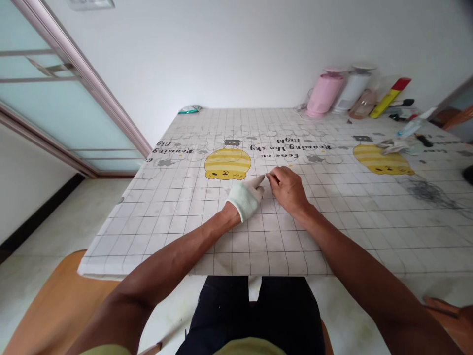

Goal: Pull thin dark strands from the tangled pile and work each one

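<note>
My left hand (248,196) wears a pale glove and rests over the checked tablecloth (214,231), its index finger pointing toward my right hand. Bare and pinched closed, my right hand (286,187) sits just right of the gloved fingertip. Whatever lies between its fingertips is too small to make out. Both hands are near the middle of the cloth, below the printed lettering and right of a printed yellow bear balloon (227,163).
A tangle of dark thread (428,192) lies on the right. At the back right stand a pink cylinder (325,93), a white cylinder (351,91) and a yellow-red box (389,98). A green packet (189,109) lies at the back left corner. An orange chair (55,301) is at lower left.
</note>
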`<state>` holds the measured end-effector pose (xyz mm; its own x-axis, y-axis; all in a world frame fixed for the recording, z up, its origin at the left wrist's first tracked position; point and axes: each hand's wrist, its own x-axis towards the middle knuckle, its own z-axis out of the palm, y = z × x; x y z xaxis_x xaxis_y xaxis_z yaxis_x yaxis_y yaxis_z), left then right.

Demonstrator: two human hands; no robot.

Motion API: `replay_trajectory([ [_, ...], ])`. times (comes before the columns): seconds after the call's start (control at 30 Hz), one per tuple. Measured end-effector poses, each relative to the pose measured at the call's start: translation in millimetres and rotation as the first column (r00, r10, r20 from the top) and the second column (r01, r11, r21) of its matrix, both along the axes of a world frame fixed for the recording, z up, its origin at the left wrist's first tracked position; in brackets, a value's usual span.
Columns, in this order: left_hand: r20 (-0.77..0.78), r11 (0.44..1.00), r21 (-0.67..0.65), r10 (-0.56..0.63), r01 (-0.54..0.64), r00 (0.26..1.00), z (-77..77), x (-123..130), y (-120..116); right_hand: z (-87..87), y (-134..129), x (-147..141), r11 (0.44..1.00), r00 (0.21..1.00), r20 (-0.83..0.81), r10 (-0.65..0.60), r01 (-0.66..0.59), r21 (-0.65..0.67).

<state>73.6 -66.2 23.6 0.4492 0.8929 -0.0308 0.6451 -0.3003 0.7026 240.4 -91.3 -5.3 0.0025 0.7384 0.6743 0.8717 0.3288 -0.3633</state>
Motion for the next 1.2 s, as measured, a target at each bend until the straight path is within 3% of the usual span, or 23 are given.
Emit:
replay_trajectory([
  [0.23,0.014,1.0,-0.003,0.025,-0.025,1.0,-5.3,3.4,3.5,6.4,-2.0,0.6,0.999,0.992,-0.118,0.036,-0.038,-0.012],
  [0.47,0.046,1.0,0.021,0.007,-0.008,0.999,-3.2,-5.0,1.5,4.4,-8.9,11.6,0.99,0.99,0.014,0.139,-0.139,-0.031],
  [0.7,0.12,1.0,-0.031,0.007,-0.003,0.993,-6.4,-6.3,-4.1,17.0,-10.8,24.3,0.946,0.948,0.078,0.309,-0.298,-0.129],
  [0.97,0.24,0.99,-0.104,0.114,-0.091,0.964,5.5,-4.2,0.7,28.7,-11.2,34.7,0.958,0.953,-0.188,0.239,-0.262,-0.114],
  [1.2,0.287,0.982,-0.128,0.17,-0.138,0.943,7.2,-5.4,4.3,15.0,-8.4,24.5,0.967,0.963,-0.081,0.256,-0.257,0.0],
])
